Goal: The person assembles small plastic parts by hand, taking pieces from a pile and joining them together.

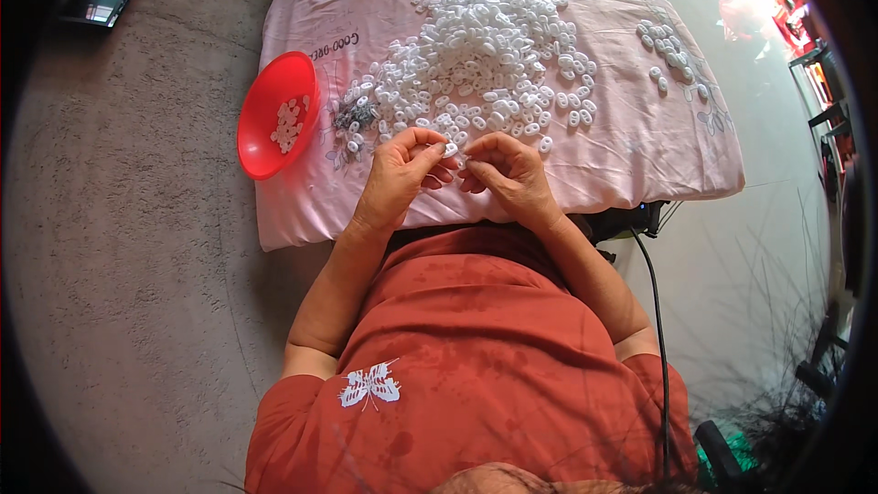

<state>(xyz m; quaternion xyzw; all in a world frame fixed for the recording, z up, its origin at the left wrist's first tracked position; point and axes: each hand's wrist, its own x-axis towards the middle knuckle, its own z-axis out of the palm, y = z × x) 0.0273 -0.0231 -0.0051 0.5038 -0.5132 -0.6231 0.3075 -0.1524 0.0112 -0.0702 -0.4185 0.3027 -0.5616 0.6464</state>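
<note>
Left hand (400, 174) and right hand (508, 170) pinching together on one small white plastic piece (451, 149), hovering at pink cloth's (640, 142) near edge, white pile (489, 50) beyond, red bowl (277, 114) sitting at its left edge

Red short-sleeved shirt (476, 357) (white butterfly print (370, 386))

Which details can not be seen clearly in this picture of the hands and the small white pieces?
- Head view: the white piece between left hand and right hand is mostly covered by the fingers; its shape is unclear.
- The pile of white pieces is cut off by the top edge.
- The dark small parts beside the red bowl are too small to identify.
</note>
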